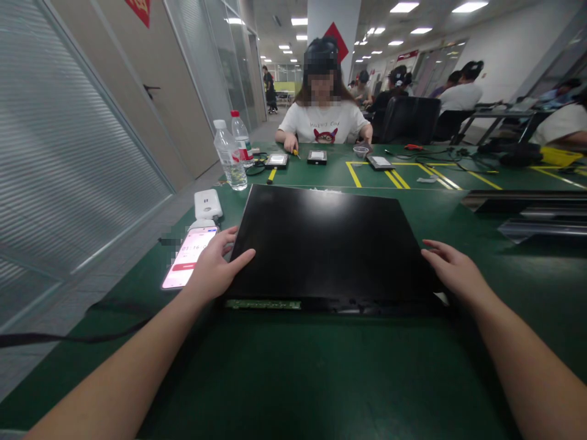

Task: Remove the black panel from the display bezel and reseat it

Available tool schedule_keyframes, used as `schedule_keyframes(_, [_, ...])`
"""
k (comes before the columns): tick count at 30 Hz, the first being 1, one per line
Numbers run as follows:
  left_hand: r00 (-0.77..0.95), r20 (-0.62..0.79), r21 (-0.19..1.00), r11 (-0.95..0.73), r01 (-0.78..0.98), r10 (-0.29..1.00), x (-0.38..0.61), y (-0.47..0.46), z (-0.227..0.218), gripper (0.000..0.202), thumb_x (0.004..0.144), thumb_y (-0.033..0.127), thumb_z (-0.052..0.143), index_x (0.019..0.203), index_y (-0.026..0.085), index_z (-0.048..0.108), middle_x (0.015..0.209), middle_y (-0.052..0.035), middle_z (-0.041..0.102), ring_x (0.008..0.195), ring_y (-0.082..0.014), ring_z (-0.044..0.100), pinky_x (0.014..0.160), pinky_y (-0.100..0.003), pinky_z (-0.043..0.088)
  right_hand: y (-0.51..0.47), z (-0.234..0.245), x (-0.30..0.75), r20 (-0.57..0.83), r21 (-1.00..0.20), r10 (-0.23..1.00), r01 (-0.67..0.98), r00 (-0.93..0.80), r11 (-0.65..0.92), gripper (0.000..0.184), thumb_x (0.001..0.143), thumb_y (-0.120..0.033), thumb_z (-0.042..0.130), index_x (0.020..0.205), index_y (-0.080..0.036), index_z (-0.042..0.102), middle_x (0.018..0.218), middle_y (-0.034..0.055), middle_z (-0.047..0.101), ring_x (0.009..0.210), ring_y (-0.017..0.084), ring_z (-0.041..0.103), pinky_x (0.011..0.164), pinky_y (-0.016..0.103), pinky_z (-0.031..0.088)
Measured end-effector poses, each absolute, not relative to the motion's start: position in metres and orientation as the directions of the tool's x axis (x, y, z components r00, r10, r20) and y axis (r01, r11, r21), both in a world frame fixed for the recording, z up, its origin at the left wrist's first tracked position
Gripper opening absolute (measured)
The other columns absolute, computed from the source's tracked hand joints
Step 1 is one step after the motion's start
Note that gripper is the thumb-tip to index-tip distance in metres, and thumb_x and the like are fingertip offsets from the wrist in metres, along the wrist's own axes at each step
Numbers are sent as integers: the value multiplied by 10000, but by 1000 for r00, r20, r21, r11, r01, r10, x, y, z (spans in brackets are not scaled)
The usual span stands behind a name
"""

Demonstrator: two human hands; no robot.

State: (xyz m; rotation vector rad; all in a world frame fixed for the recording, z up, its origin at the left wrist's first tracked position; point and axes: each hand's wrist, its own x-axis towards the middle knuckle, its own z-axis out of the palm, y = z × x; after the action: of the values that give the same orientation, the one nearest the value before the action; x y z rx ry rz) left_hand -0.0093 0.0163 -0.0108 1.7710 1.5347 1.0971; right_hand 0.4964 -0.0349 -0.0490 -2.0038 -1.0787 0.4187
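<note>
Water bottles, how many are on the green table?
2. The white-capped bottle stands beyond the far left corner of the black panel; the red-capped bottle stands right behind it. More could hide farther back.

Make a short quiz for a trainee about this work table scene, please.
1. True or false: the left hand and the right hand both touch the black panel, one at each side.
2. What lies just beside the left hand? A) a mug B) a lit phone C) a screwdriver
3. How many water bottles stand on the green table?
Key: 1 true; 2 B; 3 two.
</note>
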Motion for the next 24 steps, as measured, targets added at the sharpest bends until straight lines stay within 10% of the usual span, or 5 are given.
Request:
schedule_keyframes(8, [-42, 246, 938, -227, 262, 968, -7, 18, -10, 526, 778, 549, 879, 1127, 201, 696, 1526, -176, 680, 1405, -414, 654, 1146, -579, 578, -38, -33, 478, 104, -964, 770, 253, 630, -77, 298, 602, -385, 866, 855, -241, 803, 1096, 69, 791, 1182, 292, 688, 1064, 445, 543])
schedule_keyframes(17, [-35, -12, 998, 14, 58, 999, -3, 9, 9, 622, 659, 470, 967, 1173, 215, 726, 1070, -67, 846, 1071, -337, 803, 906, -444, 677, -61, 8, 452, -319, -880, 807, -472, 498, -57, 237, 778, -400, 752, 961, -254, 787, 905, 62, 815, 971, 326, 809, 903, 513, 680])
schedule_keyframes(24, [83, -149, 979, 135, 151, 985, -14, 20, 5, 492, 797, 660, 777, 1041, 235, 816, 1119, -90, 847, 1126, -375, 784, 970, -485, 654, -64, -6, 474, -234, -946, 600, -323, 765, 42, 205, 607, -97, 784, 751, -237, 744, 652, -16, 718, 577, 224, 723, 679, 393, 709])
